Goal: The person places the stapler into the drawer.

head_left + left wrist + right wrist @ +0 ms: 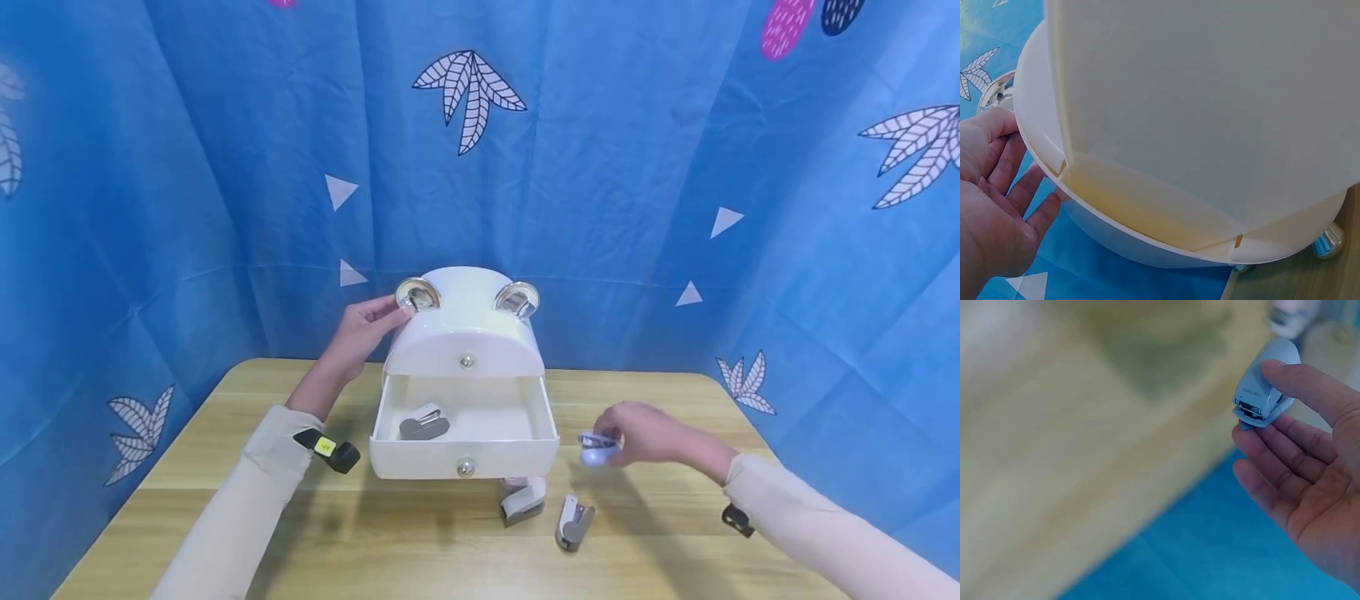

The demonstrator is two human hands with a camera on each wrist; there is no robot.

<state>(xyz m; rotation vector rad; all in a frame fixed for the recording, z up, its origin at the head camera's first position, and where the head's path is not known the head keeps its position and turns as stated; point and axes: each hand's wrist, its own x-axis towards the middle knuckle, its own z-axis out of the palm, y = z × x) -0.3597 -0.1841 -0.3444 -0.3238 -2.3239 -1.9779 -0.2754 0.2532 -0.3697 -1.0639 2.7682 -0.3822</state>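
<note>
My right hand pinches a small light-blue stapler between thumb and fingers, above the table to the right of a white drawer box. My left hand touches the box's upper left side by its shiny ear; in the left wrist view its fingers rest loosely against the rim. The lower drawer is pulled out, with a grey-and-white stapler lying inside at the left. Another grey-and-white stapler lies on the table, and one more sits before the drawer.
A pinkish item is partly hidden under the drawer front. The upper drawer with its round knob is closed. Everything stands on a wooden table, with a blue patterned curtain behind and at both sides.
</note>
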